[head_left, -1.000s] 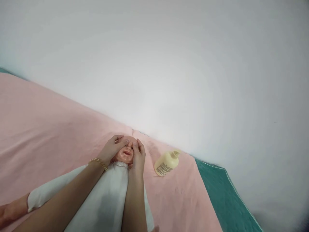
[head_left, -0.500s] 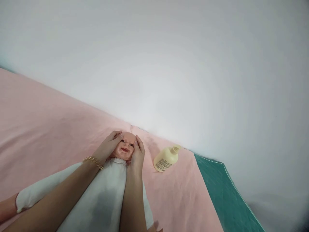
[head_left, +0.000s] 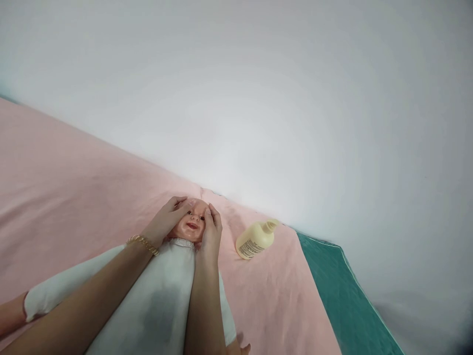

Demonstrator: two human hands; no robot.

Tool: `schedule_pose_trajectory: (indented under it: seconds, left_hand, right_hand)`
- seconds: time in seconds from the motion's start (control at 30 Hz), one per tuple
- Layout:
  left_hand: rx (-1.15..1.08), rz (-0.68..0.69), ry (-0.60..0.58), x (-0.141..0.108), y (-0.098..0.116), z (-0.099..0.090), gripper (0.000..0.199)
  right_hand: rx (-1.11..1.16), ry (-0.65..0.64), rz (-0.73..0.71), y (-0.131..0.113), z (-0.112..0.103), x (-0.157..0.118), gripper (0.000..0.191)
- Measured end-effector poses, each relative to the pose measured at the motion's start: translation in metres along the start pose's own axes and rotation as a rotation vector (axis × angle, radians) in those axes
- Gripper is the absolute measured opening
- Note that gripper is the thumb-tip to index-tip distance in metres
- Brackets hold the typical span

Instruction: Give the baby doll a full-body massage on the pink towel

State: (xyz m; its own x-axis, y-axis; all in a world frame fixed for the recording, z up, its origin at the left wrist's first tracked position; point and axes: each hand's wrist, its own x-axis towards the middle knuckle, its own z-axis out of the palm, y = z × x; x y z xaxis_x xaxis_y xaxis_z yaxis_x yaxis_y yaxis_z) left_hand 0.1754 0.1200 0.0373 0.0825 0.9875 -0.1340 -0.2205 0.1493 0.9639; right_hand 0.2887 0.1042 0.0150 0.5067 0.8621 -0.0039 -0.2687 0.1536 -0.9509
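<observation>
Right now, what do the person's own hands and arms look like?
The left hand and right hand are human, with slim fingers and no gloves. A chunky gold-coloured bracelet circles the left wrist; none shows on the right. No sleeves or cables are visible.

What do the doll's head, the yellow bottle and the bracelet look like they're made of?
Doll's head: probably plastic or vinyl, smooth and glossy, going by its bright highlights.
Bottle: likely plastic with a satin finish, judging by the soft sheen on its rounded shoulders.
Bracelet: gold-coloured, perhaps metal, from its shiny look, though it's too small to be sure.
</observation>
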Motion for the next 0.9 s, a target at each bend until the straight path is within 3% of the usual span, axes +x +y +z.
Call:
schedule_pose_trajectory:
  seconds: [0.23, 0.57, 0.9]
  left_hand:
    - [0.026, -0.06, 0.007, -0.006, 0.01, -0.001, 0.06]
    - [-0.006, 0.054, 0.001, 0.002, 0.0, 0.001, 0.05]
    - [-0.105, 0.004, 0.04, 0.001, 0.002, 0.003, 0.045]
  right_hand:
    - [-0.069, 0.024, 0.044, -0.012, 0.004, -0.008, 0.049]
    - [0.004, 0.003, 0.007, 0.004, -0.003, 0.003, 0.037]
    - [0.087, 0.023, 0.072, 0.0, -0.002, 0.0, 0.036]
